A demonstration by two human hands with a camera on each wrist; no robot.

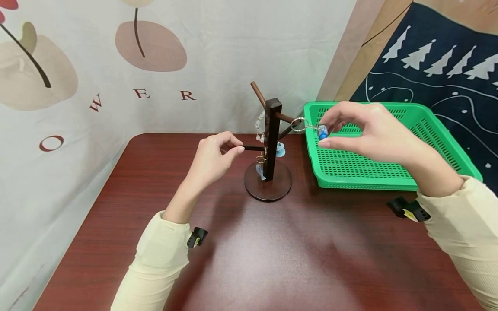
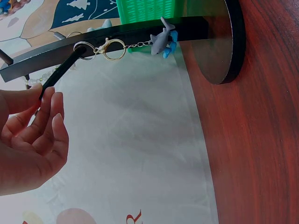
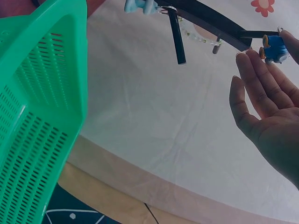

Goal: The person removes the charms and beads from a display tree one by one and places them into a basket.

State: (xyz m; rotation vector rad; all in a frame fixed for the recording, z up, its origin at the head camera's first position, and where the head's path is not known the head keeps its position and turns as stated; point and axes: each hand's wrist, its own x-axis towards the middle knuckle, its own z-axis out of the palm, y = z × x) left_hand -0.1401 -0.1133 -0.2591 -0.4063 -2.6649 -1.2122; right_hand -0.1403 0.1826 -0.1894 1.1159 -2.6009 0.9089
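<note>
A dark wooden stand (image 1: 271,138) with several pegs rises from a round base (image 1: 268,188) on the table. My left hand (image 1: 214,157) pinches the tip of its left lower peg (image 1: 253,148) between thumb and forefinger. Hanging on that peg in the left wrist view is a keychain with a grey shark charm (image 2: 160,42). My right hand (image 1: 373,129) pinches a keychain by its small blue figure charm (image 1: 322,131). The metal ring (image 1: 298,125) of that keychain is at the end of a right-hand peg; whether the peg passes through it, I cannot tell.
A green perforated basket (image 1: 365,183) stands right of the stand, beneath my right hand. A beaded bracelet (image 1: 258,126) and a light-blue charm (image 1: 280,149) hang on the stand. Behind the reddish-brown table (image 1: 249,259) hangs a printed cloth (image 1: 233,52).
</note>
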